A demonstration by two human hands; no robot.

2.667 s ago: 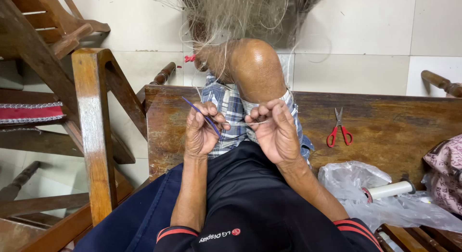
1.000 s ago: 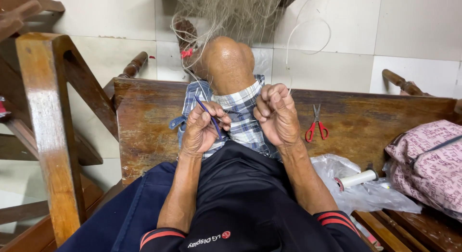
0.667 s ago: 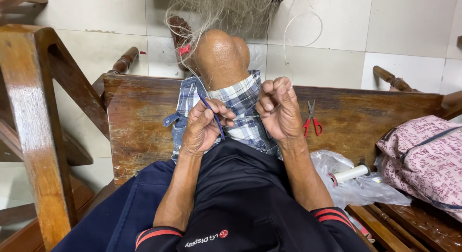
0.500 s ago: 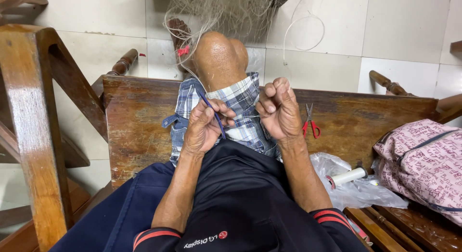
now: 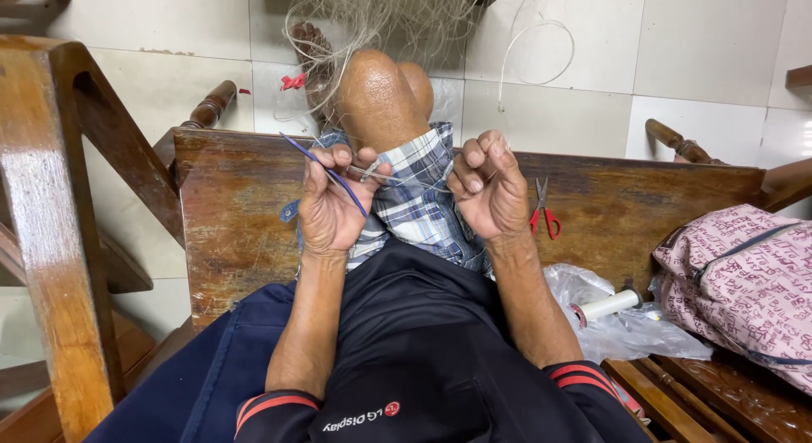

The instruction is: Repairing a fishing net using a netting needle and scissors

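Left hand [image 5: 331, 208] pinches purple needle [image 5: 326, 164] — tip up-left, axis diagonal; right hand [image 5: 489, 189] fisted on line [image 5: 397, 179].

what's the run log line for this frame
left hand: holds blue netting needle | right hand: fist pinching thread | fishing net over knee | scissors on bench

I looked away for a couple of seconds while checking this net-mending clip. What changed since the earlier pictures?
Little changed. The left hand keeps the thin blue needle; the right hand stays fisted on the fine line. Mainly the view swung: the red scissors and white spool lie as before.
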